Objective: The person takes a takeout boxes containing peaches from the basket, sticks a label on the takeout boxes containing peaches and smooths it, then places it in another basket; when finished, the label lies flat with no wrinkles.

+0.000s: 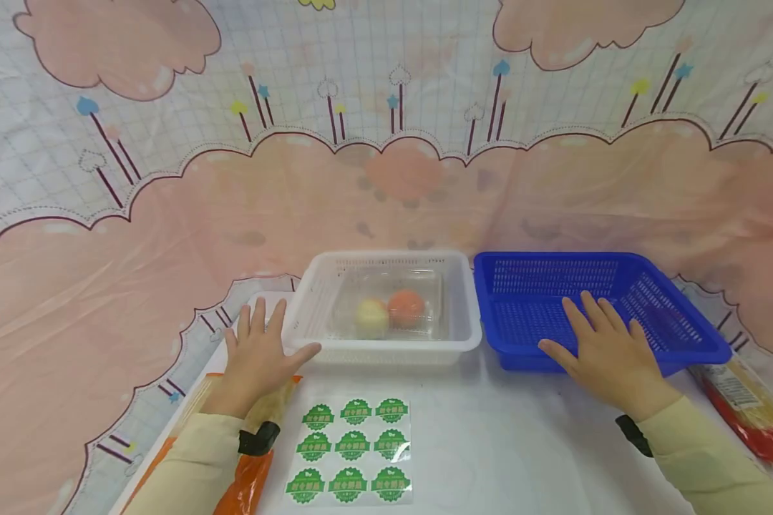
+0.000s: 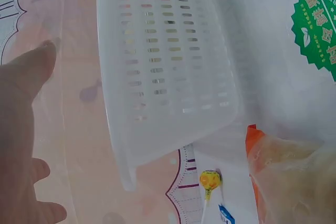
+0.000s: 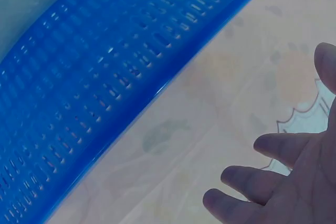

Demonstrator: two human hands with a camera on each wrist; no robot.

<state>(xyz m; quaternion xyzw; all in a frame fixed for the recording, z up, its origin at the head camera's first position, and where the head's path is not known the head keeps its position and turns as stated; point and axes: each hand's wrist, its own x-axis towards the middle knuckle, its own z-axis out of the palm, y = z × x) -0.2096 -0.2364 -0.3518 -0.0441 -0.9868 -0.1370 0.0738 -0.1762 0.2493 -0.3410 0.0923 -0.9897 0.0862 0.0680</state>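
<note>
My left hand [image 1: 255, 357] spreads its fingers beside the left end of a white plastic basket [image 1: 386, 347], holding nothing. In that basket lies a clear plastic box [image 1: 442, 300] with a pale yellow round fruit [image 1: 371, 318] and an orange-red one [image 1: 406, 309]. My right hand [image 1: 612, 354], fingers spread and holding nothing, overlaps the front of a blue plastic basket [image 1: 554, 263] in the head view. No items show inside the blue basket. In the wrist views, the white basket's wall [image 2: 168, 40] and the blue basket's rim [image 3: 152, 98] stand apart from the fingers.
A sheet of green round stickers [image 1: 350, 447] lies on the white table [image 1: 489, 436]. An orange-edged bag [image 1: 254, 479] is under the left arm; a red-and-clear packet [image 1: 750, 400] lies far right. A yellow lollipop [image 2: 210, 179] sits near the white basket. Patterned cloth [image 1: 335, 207] hangs behind.
</note>
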